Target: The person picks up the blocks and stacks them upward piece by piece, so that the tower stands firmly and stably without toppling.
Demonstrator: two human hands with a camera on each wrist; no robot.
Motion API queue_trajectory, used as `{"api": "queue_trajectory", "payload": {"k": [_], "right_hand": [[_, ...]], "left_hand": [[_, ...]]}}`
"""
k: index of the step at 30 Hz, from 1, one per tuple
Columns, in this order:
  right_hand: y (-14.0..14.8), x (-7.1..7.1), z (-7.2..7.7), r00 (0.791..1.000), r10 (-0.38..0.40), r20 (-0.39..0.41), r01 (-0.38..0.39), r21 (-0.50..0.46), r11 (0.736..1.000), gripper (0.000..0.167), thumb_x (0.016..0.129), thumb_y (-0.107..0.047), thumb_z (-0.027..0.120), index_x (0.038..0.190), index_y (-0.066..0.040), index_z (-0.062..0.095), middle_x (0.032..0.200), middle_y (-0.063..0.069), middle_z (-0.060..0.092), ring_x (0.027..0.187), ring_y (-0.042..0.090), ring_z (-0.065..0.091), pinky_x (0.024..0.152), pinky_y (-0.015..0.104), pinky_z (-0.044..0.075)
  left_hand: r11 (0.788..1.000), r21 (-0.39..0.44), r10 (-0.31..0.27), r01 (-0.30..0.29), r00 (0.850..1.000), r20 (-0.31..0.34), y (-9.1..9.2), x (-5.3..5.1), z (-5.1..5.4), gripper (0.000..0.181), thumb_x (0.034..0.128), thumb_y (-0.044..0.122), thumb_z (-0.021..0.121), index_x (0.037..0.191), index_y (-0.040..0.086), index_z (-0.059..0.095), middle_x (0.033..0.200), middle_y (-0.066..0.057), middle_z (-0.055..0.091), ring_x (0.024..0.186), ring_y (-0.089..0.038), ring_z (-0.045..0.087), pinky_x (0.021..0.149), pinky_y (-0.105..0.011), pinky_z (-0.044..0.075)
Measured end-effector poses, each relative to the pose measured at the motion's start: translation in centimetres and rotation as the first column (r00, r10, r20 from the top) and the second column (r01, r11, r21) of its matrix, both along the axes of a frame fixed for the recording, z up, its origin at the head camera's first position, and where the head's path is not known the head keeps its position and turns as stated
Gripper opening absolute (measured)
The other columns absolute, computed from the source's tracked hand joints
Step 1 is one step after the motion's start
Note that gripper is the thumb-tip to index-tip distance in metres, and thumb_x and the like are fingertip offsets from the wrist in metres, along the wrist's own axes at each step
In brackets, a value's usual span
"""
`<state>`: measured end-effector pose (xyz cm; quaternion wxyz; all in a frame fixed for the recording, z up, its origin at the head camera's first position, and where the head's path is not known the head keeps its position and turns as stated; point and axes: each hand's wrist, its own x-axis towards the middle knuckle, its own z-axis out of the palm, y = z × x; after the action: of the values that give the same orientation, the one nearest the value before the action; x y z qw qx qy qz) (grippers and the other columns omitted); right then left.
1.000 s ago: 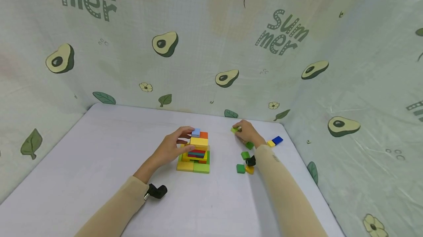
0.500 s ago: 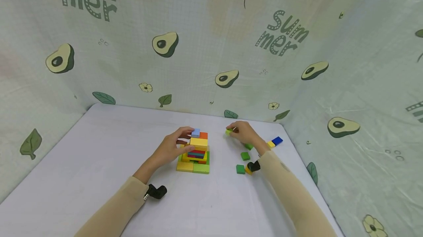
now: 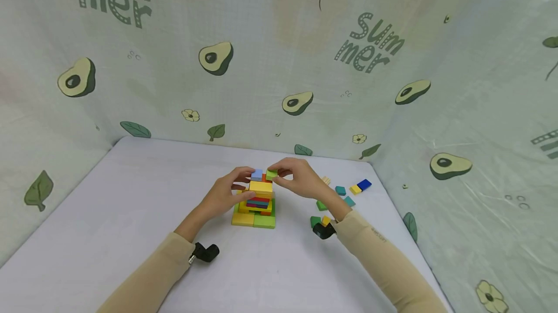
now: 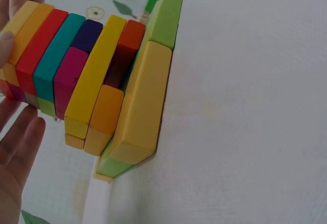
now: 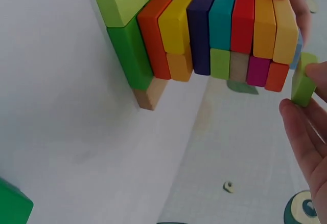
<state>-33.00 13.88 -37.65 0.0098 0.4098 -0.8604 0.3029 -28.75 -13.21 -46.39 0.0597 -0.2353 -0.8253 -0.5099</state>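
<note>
A tower of coloured wooden blocks (image 3: 260, 201) stands on a wider base of yellow and green blocks. At its upper left side, my left hand (image 3: 225, 192) holds it with the thumb on the front of the top yellow blocks (image 5: 284, 29) and the fingers behind. On top lies a light blue block (image 3: 256, 175). My right hand (image 3: 298, 176) pinches a light green block (image 5: 303, 81) between thumb and fingers. In the right wrist view, that block is beside the tower's top; whether it touches is unclear.
Right of the tower lie loose blocks: green ones (image 3: 316, 221), teal ones (image 3: 340, 190), a yellow one (image 3: 355, 190) and a dark blue one (image 3: 364, 184). A printed cloth (image 3: 261, 61) hangs behind and beside the white table (image 3: 174, 167).
My right hand has carried the light green block leftward from the table's right part to the tower's top. The left hand stays at the tower. Teal blocks have come into sight.
</note>
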Motion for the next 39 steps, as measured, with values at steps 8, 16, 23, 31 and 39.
{"api": "queue_trajectory", "payload": {"k": [8, 16, 23, 31, 39], "right_hand": [[-0.7, 0.0, -0.8, 1.0, 0.014, -0.008, -0.014, 0.002, 1.0, 0.028, 0.1, -0.011, 0.076, 0.128, -0.008, 0.075, 0.123, 0.004, 0.074, 0.105, 0.015, 0.07, 0.095, 0.029, 0.06], [-1.3, 0.0, -0.8, 1.0, 0.022, -0.011, -0.022, -0.006, 1.0, 0.028, 0.1, -0.011, 0.076, 0.127, -0.008, 0.075, 0.123, 0.005, 0.074, 0.104, 0.016, 0.07, 0.093, 0.028, 0.061], [-1.1, 0.0, -0.9, 1.0, 0.027, 0.005, -0.027, -0.006, 1.0, 0.032, 0.1, -0.012, 0.075, 0.132, -0.008, 0.072, 0.129, 0.007, 0.072, 0.109, 0.022, 0.071, 0.094, 0.034, 0.062], [2.6, 0.4, -0.7, 0.998, -0.07, 0.008, 0.07, -0.009, 0.998, 0.041, 0.101, -0.015, 0.074, 0.141, -0.013, 0.066, 0.138, 0.009, 0.067, 0.116, 0.034, 0.07, 0.094, 0.04, 0.062], [9.6, 0.8, -3.8, 0.989, -0.141, 0.034, 0.136, 0.127, 0.983, 0.041, 0.098, -0.007, 0.077, 0.138, -0.009, 0.068, 0.135, 0.013, 0.067, 0.115, 0.04, 0.065, 0.093, 0.052, 0.061]], "left_hand": [[1.0, -0.003, -0.001, 0.001, 1.0, -0.013, 0.1, -0.1, -0.1, 0.065, 0.0963, 0.032, 0.081, 0.152, 0.027, 0.049, 0.148, -0.004, 0.062, 0.13, -0.027, 0.064, 0.107, -0.047, 0.056], [1.0, -0.011, 0.012, -0.012, 1.0, -0.016, 0.0, 0.0, 0.1, 0.065, 0.0962, 0.033, 0.081, 0.152, 0.028, 0.049, 0.148, -0.003, 0.062, 0.129, -0.026, 0.064, 0.107, -0.047, 0.056], [1.0, -0.008, 0.006, -0.006, 1.0, -0.01, -0.1, 0.2, 0.1, 0.065, 0.0966, 0.032, 0.081, 0.153, 0.028, 0.049, 0.148, -0.003, 0.062, 0.13, -0.027, 0.064, 0.108, -0.047, 0.056], [1.0, -0.003, -0.004, 0.004, 1.0, 0.008, 0.1, 0.0, 0.1, 0.064, 0.0968, 0.032, 0.081, 0.153, 0.029, 0.049, 0.15, -0.004, 0.06, 0.131, -0.029, 0.063, 0.109, -0.047, 0.055], [1.0, -0.01, 0.001, -0.001, 1.0, 0.012, 0.0, 0.0, 0.0, 0.065, 0.0966, 0.032, 0.081, 0.153, 0.03, 0.049, 0.148, -0.005, 0.061, 0.13, -0.034, 0.063, 0.109, -0.048, 0.054]]}}
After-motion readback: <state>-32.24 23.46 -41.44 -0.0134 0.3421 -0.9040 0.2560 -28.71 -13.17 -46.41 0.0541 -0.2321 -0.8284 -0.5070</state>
